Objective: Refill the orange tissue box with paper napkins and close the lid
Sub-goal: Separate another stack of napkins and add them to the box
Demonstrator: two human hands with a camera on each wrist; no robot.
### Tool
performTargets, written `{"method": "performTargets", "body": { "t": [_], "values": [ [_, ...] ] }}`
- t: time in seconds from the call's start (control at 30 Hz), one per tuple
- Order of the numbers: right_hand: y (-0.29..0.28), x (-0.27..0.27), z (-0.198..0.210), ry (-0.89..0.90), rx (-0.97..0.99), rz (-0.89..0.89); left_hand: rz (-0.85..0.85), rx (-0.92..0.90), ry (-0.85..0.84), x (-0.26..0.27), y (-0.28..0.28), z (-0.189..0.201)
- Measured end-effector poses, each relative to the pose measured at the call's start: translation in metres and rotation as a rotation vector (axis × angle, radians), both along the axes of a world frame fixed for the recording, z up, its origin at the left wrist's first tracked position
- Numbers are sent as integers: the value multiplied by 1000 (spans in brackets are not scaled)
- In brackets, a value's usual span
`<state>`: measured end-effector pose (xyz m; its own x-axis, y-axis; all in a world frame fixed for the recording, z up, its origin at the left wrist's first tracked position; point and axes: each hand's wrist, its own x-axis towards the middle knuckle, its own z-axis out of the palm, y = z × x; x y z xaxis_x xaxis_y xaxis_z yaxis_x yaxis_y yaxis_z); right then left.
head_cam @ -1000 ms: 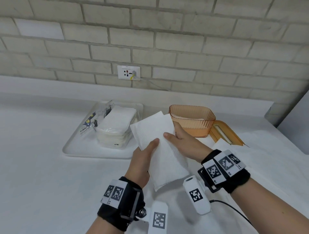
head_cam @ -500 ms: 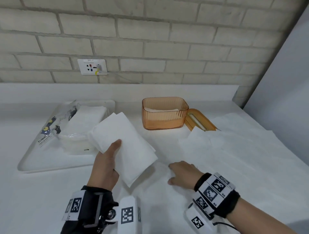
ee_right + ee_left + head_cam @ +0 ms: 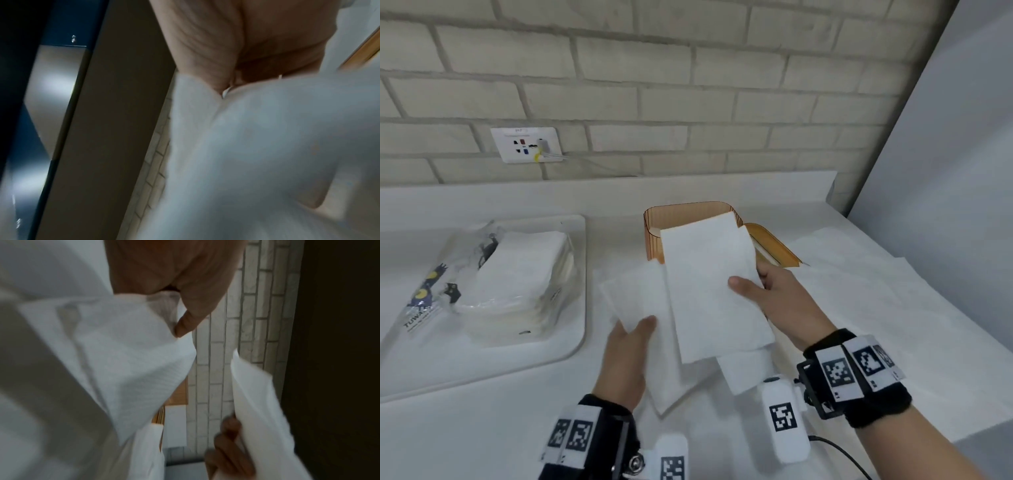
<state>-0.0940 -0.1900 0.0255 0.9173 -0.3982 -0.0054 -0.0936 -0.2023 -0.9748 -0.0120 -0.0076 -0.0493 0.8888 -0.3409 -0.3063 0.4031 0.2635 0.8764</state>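
The orange tissue box (image 3: 686, 210) stands open at the back of the counter, its lid (image 3: 774, 245) lying beside it on the right. My right hand (image 3: 750, 281) pinches a white paper napkin (image 3: 709, 284), thumb on top, and holds it up in front of the box. My left hand (image 3: 635, 329) grips a second folded napkin stack (image 3: 637, 298) just to the left, thumb on top. In the left wrist view the thumb (image 3: 185, 326) presses on that stack (image 3: 133, 361). The right wrist view is blurred; the napkin (image 3: 267, 146) fills it.
A white tray (image 3: 571, 342) on the left carries an opened pack of napkins (image 3: 517, 274). A white paper sheet (image 3: 859, 291) covers the counter's right side. A brick wall with a socket (image 3: 527, 145) runs behind, and a grey panel (image 3: 945, 171) closes off the right.
My right hand, flat on the sheet half a second ago, has picked up a napkin and raised it in front of the box. The left hand's stack has moved right, towards the box.
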Motion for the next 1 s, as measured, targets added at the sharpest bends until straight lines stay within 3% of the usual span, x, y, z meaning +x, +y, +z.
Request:
{"method": "performTargets", "body": {
  "t": [0.07,0.2,0.43,0.53,0.67,0.77,0.93,1.0],
  "values": [
    [8,8,-3,44,-119,-8,-103,-70,-2,-6,-11,6],
    [21,16,-13,117,-319,13,-106,-378,197,-8,-18,15],
    [16,15,-4,84,-484,-75,-61,-237,86,2,-17,5],
    [2,14,5,55,-457,-180,-28,-237,124,7,-15,4],
    [-16,15,41,-148,-347,-435,-16,-178,160,19,-17,1],
    [-8,22,50,-197,-136,-370,-93,-146,170,19,-26,3],
    [13,39,0,93,-604,-316,-284,-287,123,3,-43,18],
    [14,39,-15,156,-675,-364,-319,-365,86,1,-44,21]
  ]
}}
